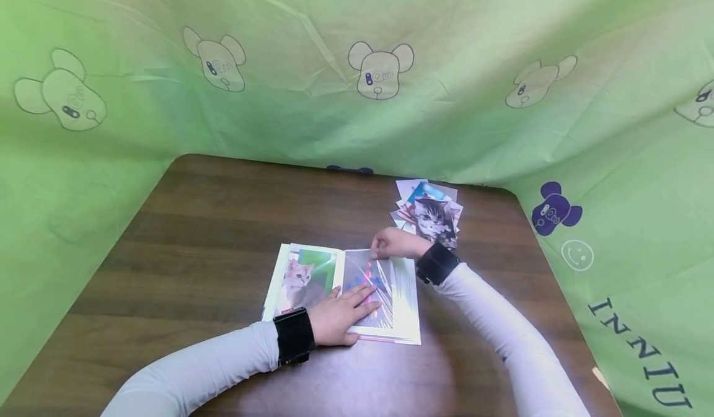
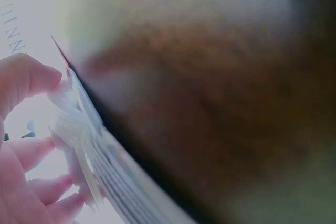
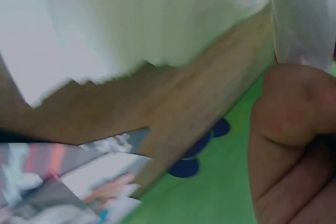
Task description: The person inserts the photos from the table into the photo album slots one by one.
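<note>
The person's left hand (image 1: 340, 319) lies spread over the lower part of an open photo album (image 1: 406, 299), fingers straight and apart, pressing on the right-hand page without gripping anything. The right hand (image 1: 400, 244) is bent at the top of that same page, thumb and finger pinched closed on the edge of a clear sleeve (image 1: 385, 318). The sleeve is creased and shiny, and through it I can make out blue and pink shapes. On the facing page sits a picture of a pale orange cat (image 1: 301, 274) against green, its lower part near the left wrist. Both wrists wear black bands (image 1: 294, 336) over white sleeves.

Just beyond the right hand, a loose pile of photos (image 1: 413, 189) is fanned out, with a grey striped kitten picture (image 1: 435, 219) on top. Album and pile both rest on a dark brown wooden counter (image 1: 195, 231), the album nearer the person. Around it hangs a green cloth (image 1: 290, 45) printed with bear heads.
</note>
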Demonstrator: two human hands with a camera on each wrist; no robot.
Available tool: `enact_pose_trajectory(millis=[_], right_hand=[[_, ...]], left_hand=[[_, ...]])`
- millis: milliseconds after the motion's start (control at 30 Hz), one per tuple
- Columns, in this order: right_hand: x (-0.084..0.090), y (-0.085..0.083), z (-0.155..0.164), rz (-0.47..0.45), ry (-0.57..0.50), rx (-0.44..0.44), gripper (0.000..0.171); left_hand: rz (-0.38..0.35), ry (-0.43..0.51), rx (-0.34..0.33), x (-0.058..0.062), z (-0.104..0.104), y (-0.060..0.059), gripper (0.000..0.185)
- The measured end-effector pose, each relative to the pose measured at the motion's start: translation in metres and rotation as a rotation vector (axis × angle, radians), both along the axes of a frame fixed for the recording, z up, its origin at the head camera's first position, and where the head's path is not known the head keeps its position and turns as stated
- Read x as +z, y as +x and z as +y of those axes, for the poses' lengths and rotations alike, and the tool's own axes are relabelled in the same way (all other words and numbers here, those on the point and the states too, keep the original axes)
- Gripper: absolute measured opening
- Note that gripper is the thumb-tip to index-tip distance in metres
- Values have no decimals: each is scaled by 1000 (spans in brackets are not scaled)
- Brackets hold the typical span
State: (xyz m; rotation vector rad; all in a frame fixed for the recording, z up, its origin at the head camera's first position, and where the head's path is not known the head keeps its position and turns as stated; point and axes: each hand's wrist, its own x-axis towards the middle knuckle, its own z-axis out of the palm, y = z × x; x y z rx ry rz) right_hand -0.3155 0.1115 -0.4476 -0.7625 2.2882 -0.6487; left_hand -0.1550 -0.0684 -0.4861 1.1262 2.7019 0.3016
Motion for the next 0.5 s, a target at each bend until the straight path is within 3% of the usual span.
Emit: enact_pose_trajectory(millis=[100,200,267,333,400,500], right_hand=[[-9,-6,6,-30,-32,-20,13],[-13,-18,18,-89,-78,-109,23],[-14,-29,30,-83,-96,-252,29],[-15,-43,47,7,-74,-427,36],[-13,-53,64,131,19,-594,45],[-8,-60,83,209,211,-761,63]], left_hand=[[20,-5,2,1,1,0,69],[54,-5,6,2,2,0,67],[88,-6,7,4,3,0,67],[122,-3,6,6,4,0,67],[147,-1,4,9,4,0,66],[158,14,0,11,3,2,63]])
